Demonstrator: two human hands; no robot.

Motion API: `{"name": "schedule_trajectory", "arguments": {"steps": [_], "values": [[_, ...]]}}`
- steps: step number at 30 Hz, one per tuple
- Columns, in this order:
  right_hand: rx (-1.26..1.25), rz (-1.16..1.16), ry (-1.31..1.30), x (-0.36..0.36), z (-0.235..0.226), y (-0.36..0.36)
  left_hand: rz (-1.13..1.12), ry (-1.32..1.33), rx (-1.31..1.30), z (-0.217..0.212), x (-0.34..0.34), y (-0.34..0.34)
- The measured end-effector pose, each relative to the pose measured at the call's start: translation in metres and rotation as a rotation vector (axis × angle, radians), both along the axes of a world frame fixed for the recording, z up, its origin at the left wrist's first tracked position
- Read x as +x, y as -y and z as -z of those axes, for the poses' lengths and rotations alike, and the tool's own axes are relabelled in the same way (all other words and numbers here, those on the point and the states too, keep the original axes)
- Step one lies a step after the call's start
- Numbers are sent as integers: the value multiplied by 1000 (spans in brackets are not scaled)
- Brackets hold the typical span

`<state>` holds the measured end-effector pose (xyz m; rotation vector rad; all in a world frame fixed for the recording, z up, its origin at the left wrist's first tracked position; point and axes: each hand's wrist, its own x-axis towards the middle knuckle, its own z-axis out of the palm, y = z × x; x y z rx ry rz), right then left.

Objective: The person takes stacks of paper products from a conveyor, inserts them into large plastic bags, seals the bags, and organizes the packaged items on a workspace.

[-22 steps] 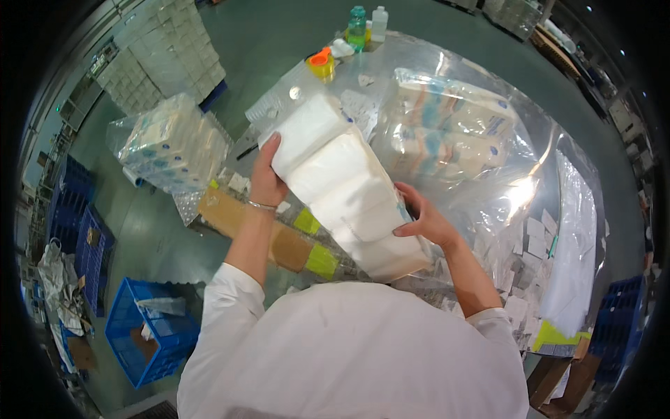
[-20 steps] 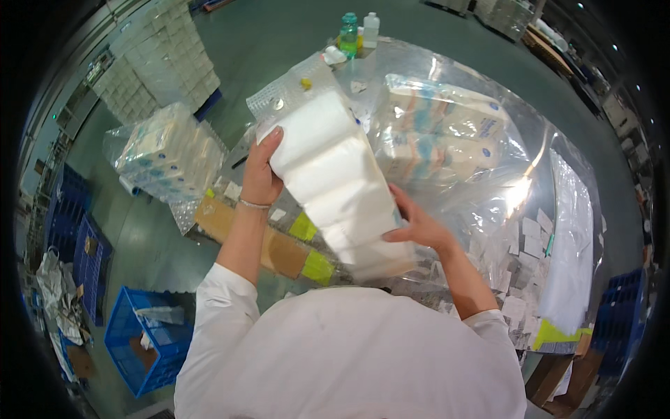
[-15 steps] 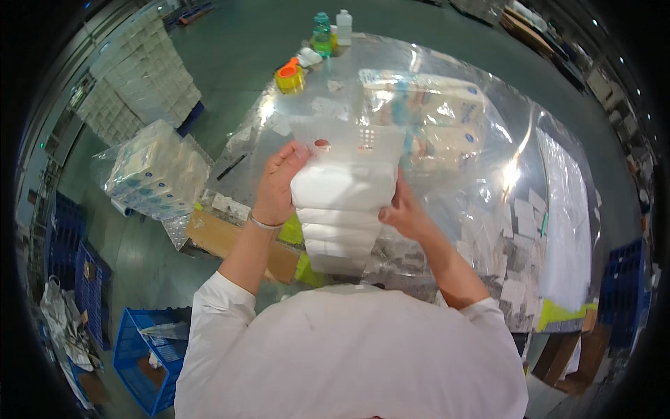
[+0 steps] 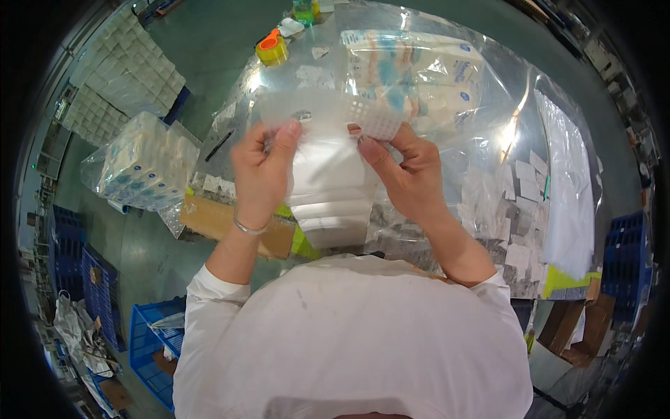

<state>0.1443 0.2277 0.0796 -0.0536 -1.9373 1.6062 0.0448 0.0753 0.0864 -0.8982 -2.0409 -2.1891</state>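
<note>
In front of my chest a white package in a translucent plastic bag (image 4: 329,171) stands on the near side of the table, its lower part showing stacked folds. My left hand (image 4: 262,167) pinches the bag's loose upper edge near a small hole. On the other side my right hand (image 4: 417,174) grips the same edge between thumb and fingers, beside a flap dotted with small perforations (image 4: 375,120). That flap bends over toward the right hand. Farther back on the table lie printed soft packs (image 4: 412,70) under clear film.
A tape roll (image 4: 272,50) with an orange core sits at the far left, and a black pen (image 4: 219,146) near the left edge. Left of the table is a film-wrapped bundle of packs (image 4: 143,164). Flat plastic bags (image 4: 569,195) lie at the right. A blue crate (image 4: 148,356) stands lower left.
Both hands have gone from the package's sides to the bag's upper edge and now pinch it. The perforated flap has folded over, and the view has tilted nearer.
</note>
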Motion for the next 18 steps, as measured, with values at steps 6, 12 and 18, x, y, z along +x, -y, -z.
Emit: {"name": "schedule_trajectory", "arguments": {"steps": [6, 12, 18], "values": [[416, 160, 32, -7, -32, -6, 63, 92, 20, -14, -8, -1], [432, 123, 18, -20, -38, -2, 80, 156, -126, -19, -17, 7], [177, 13, 147, -29, -16, -21, 52, 194, -107, -17, -19, 2]]}}
